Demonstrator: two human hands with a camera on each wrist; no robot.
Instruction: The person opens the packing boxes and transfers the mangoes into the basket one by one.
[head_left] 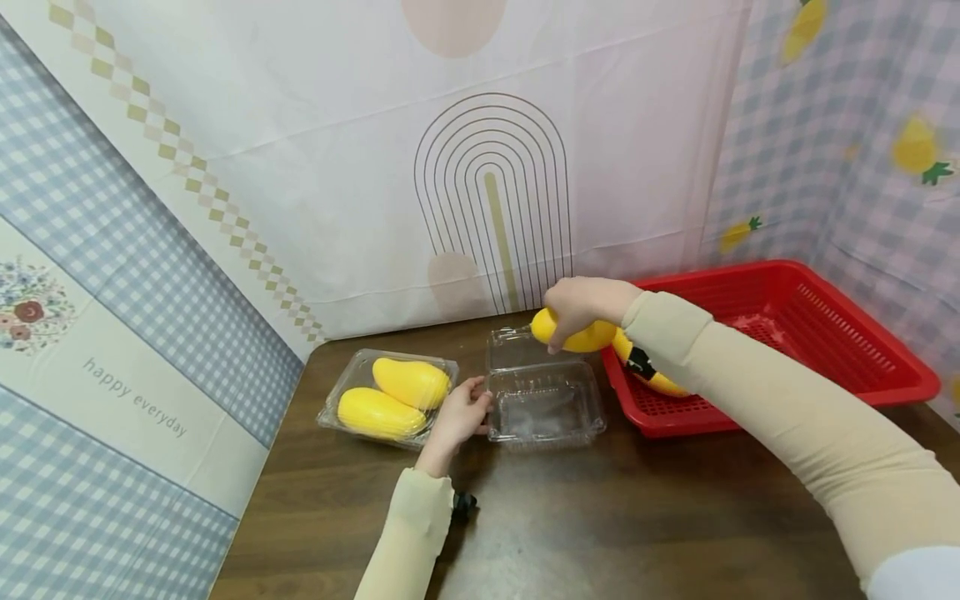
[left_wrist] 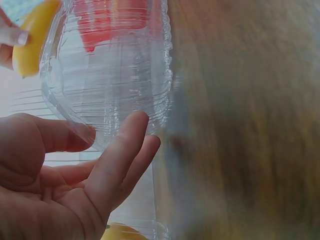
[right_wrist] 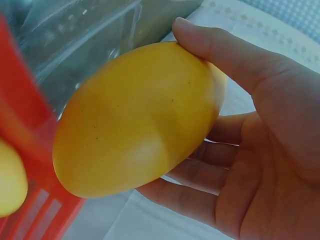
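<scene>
My right hand [head_left: 573, 302] grips a smooth yellow mango [right_wrist: 135, 120], thumb on one side and fingers on the other. It holds the mango above the back of an open clear plastic clamshell container [head_left: 543, 404], near the red basket. My left hand [head_left: 459, 412] holds the container's left edge; in the left wrist view the thumb [left_wrist: 75, 136] is at the rim and the fingers lie along the wall. Left of that hand is another clear container [head_left: 358, 367] with two yellow mangoes [head_left: 411, 382] inside.
A red slotted plastic basket [head_left: 847, 387] stands at the right, with yellow fruit [head_left: 666, 385] at its left end, partly hidden by my right arm. Patterned cloth [head_left: 337, 208] hangs behind and beside the brown wooden table [head_left: 570, 517].
</scene>
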